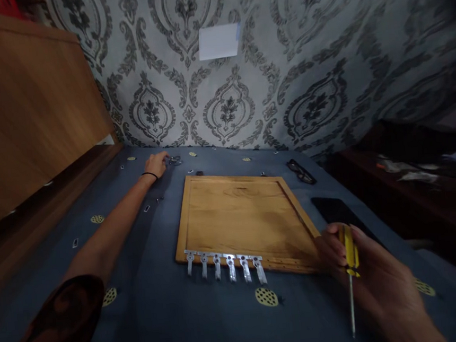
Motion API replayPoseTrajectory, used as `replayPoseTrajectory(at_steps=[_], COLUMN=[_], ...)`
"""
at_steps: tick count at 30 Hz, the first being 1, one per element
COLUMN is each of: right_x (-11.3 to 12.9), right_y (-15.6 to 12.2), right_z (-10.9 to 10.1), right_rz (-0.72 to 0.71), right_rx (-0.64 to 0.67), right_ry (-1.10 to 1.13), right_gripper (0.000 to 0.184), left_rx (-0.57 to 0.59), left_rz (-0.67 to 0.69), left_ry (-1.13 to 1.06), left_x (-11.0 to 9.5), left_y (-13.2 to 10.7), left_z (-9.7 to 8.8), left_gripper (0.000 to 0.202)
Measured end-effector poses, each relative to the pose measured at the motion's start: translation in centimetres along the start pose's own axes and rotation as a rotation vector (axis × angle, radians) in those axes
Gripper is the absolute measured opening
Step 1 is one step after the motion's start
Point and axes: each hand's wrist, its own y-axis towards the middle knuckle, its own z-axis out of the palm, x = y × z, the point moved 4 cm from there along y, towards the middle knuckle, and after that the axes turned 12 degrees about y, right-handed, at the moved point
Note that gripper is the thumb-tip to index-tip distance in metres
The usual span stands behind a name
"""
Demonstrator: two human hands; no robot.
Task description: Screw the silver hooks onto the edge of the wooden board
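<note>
A square wooden board (pixel 240 218) lies on the blue cloth (pixel 164 315). Several metal brackets (pixel 225 263) are lined along its near edge. My right hand (pixel 364 271) is at the board's near right corner, closed round a yellow-handled screwdriver (pixel 350 258) whose shaft points down toward me. My left hand (pixel 156 164) is stretched to the far left of the cloth, fingers curled at a small pile of metal parts (pixel 174 160). Whether it holds one is too small to tell.
A pair of dark glasses (pixel 300 171) lies beyond the board's far right corner. A black phone (pixel 337 210) rests right of the board. Small screws and bits are scattered over the cloth. A wooden cabinet (pixel 26 103) stands left; patterned wallpaper (pixel 281 54) is behind.
</note>
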Motion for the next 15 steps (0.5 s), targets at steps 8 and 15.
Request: replayPoseTrajectory(at_steps=[8, 15], right_x=[-0.1, 0.0], right_y=[0.1, 0.0], right_z=[-0.4, 0.0], right_rz=[-0.013, -0.027], right_rx=[-0.005, 0.026], right_ry=[-0.019, -0.039], right_gripper=[0.033, 0.033], left_rx=[0.037, 0.062], left_rz=[0.024, 0.017], left_ry=[0.016, 0.017], left_x=[-0.6, -0.3], left_y=[0.0, -0.7], left_z=[0.6, 1.0], left_gripper=[0.038, 0.037])
